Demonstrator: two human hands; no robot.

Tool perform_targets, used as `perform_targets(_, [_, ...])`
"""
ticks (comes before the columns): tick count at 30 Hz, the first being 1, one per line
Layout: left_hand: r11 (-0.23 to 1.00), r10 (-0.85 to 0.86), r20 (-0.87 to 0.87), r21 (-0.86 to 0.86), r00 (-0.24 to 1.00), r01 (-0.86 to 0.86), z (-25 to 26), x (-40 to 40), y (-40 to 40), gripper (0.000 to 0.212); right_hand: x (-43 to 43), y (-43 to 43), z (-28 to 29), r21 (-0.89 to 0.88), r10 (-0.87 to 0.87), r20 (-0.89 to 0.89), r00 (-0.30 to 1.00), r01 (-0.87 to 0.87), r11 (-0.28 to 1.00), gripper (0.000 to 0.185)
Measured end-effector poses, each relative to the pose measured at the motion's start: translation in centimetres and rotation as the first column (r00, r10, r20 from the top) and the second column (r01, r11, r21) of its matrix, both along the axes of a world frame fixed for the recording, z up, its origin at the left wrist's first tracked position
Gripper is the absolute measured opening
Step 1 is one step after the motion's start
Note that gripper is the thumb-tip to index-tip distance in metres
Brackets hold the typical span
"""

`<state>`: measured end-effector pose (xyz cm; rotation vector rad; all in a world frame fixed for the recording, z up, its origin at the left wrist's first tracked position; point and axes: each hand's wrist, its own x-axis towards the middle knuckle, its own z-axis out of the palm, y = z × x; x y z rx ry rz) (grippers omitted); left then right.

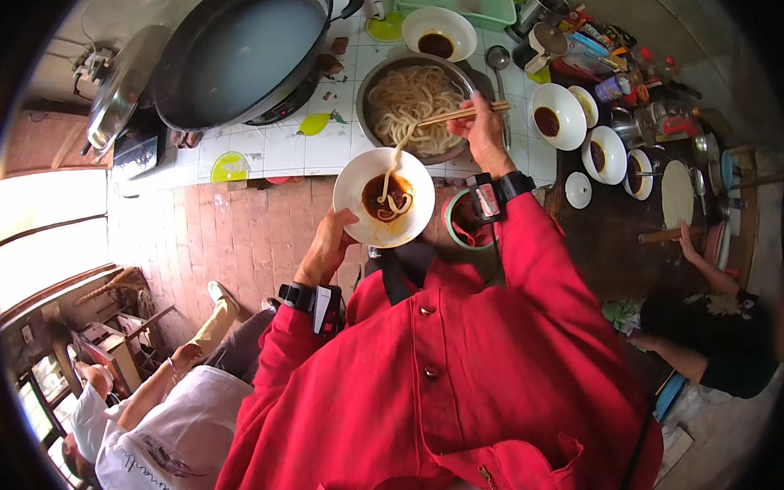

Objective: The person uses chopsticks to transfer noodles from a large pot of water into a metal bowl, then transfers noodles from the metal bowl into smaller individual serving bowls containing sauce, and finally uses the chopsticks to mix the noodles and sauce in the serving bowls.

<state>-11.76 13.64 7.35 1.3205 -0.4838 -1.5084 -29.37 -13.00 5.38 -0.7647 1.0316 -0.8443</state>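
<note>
My left hand (332,242) grips the rim of a white bowl (355,210) with dark red-brown sauce (371,197) in the bottom. My right hand (485,130) holds a pair of wooden chopsticks (455,115) over a round metal basin (363,110) on the tiled counter. Pale thick noodles (412,92) heap up in the basin. From the chopstick tips a noodle strand (395,164) hangs down into the bowl, its lower end curled in the sauce. The bowl is held in front of the counter edge, just nearer to me than the basin.
A wide black pan (249,62) of cloudy liquid stands on an electric cooker (287,106) at left. Another sauce bowl (439,26) sits behind the basin, beside a ladle (497,60). More sauce bowls (559,119) line the right. One person rolls dough (677,193); another sits at lower left.
</note>
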Motion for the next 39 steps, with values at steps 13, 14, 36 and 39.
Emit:
perform_targets(13, [0.94,0.0,0.271,-0.328,0.963,0.092,0.2,1.1,-0.2,0.041,-3.3,0.8,-3.3,0.502,-0.317,0.497,0.807,0.031,0.864,0.031])
perform_targets(14, [0.93,0.001,0.263,-0.354,0.965,0.095,-0.5,1.2,-0.3,0.038,-3.6,0.8,-3.1,0.485,-0.351,0.5,0.792,0.08,0.871,0.035])
perform_targets(36, [0.976,0.216,-0.24,0.034,0.947,-0.214,1.0,2.3,-1.3,0.044,-5.3,-1.5,10.8,0.262,-0.205,0.558,0.804,0.064,0.963,0.035])
perform_targets(39, [0.979,0.202,-0.208,0.065,0.957,-0.193,0.4,2.2,-1.8,0.045,-4.8,-0.6,13.2,0.209,-0.191,0.508,0.84,0.095,0.973,0.033])
